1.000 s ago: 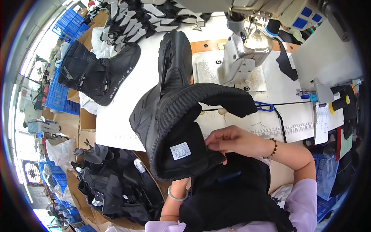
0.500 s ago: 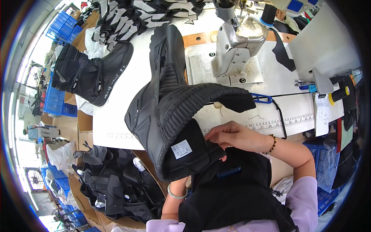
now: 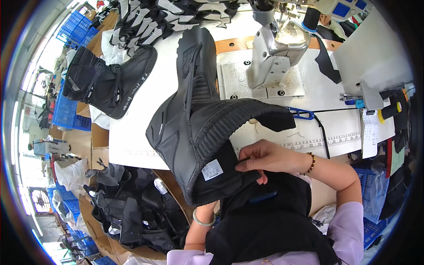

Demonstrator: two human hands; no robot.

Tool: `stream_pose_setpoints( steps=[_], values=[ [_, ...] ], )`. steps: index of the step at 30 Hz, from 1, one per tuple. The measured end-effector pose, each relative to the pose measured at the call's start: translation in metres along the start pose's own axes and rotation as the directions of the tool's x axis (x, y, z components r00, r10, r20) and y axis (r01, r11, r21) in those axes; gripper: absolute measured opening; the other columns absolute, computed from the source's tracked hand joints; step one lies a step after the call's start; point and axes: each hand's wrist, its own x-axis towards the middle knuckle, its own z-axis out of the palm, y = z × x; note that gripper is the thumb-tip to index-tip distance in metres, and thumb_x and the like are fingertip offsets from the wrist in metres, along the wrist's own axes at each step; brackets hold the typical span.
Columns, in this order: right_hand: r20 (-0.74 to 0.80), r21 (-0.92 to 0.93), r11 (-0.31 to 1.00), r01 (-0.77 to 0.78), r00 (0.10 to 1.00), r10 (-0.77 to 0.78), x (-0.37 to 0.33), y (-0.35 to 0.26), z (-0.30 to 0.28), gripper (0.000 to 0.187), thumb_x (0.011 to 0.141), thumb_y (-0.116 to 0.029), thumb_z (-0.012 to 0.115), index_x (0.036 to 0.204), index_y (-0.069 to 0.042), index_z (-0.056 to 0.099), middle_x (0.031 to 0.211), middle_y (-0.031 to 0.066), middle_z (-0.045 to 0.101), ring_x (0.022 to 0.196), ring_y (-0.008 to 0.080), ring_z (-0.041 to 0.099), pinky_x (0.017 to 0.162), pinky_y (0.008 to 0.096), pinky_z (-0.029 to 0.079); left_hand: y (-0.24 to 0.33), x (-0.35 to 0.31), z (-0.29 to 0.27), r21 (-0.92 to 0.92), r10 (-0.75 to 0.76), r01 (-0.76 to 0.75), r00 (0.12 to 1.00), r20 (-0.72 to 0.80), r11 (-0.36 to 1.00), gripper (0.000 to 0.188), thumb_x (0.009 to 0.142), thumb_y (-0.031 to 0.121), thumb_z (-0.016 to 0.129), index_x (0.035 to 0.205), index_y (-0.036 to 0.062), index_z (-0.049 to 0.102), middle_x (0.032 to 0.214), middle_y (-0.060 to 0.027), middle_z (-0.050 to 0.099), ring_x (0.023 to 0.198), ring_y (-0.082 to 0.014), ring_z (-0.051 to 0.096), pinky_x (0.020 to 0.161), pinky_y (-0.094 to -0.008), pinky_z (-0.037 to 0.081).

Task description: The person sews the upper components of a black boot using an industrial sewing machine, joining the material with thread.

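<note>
A tall black boot lies on its side along the table, its ribbed shaft spread open toward me. Inside the shaft, a white printed label shows on the black lining. My right hand pinches the edge of the lining flap beside the label, with thumb and forefinger closed on it. Under the near rim of the shaft is my left hand, with a pale bangle at the wrist; the boot hides its fingers.
A sewing machine stands behind the boot. Another black boot lies at the left. Black and white cut pieces are heaped at the back. Blue scissors lie beside the shaft. A cardboard box of black pieces sits below left.
The lining flap has shifted slightly in my right hand, and more of my fingers show under it. The whole view has moved a little, carrying everything slightly right.
</note>
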Motion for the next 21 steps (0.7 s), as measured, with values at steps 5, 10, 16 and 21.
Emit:
stream_pose_setpoints(
  steps=[5,10,16,21],
  values=[
    [-0.010,-0.157,0.987,-0.020,1.000,0.019,0.001,-0.005,0.000,0.021,0.087,-0.022,0.057,0.074,-0.005,0.055,0.057,-0.0040,0.047,0.047,0.0024,0.048,0.043,0.0172,0.036,0.004,0.007,0.004,0.026,0.017,-0.016,0.998,-0.052,1.000,0.053,0.081,0.014,0.060,0.126,0.0022,0.033,0.131,-0.0163,0.036,0.119,-0.0259,0.039,0.099,-0.0362,0.032],
    [-0.046,-0.136,0.991,0.006,0.999,-0.013,0.006,-0.010,0.004,0.022,0.086,-0.022,0.058,0.071,-0.007,0.053,0.055,-0.0050,0.044,0.045,0.0020,0.043,0.042,0.0183,0.033,0.005,0.012,0.002,0.054,0.039,-0.033,0.993,-0.112,0.998,0.053,0.081,0.015,0.061,0.125,0.0023,0.033,0.130,-0.0165,0.035,0.119,-0.0263,0.038,0.099,-0.0366,0.031],
    [-0.065,-0.113,0.994,0.005,0.998,-0.012,0.005,-0.036,0.017,0.022,0.086,-0.023,0.057,0.071,-0.007,0.052,0.055,-0.0050,0.043,0.045,0.0023,0.042,0.041,0.0182,0.033,0.016,0.015,-0.019,0.125,0.138,-0.113,0.966,-0.217,0.986,0.053,0.081,0.016,0.062,0.124,0.0024,0.034,0.130,-0.0167,0.035,0.120,-0.0268,0.038,0.100,-0.0372,0.031],
    [-0.016,-0.114,0.981,0.157,0.987,-0.160,0.008,-0.067,0.026,0.027,0.086,-0.025,0.056,0.069,-0.005,0.049,0.049,-0.0003,0.046,0.042,0.0056,0.042,0.041,0.0218,0.032,0.049,0.051,-0.046,0.178,0.468,-0.434,0.836,-0.286,0.883,0.055,0.076,0.013,0.065,0.118,0.0040,0.031,0.125,-0.0187,0.037,0.117,-0.0289,0.041,0.095,-0.0374,0.035]
  ],
)
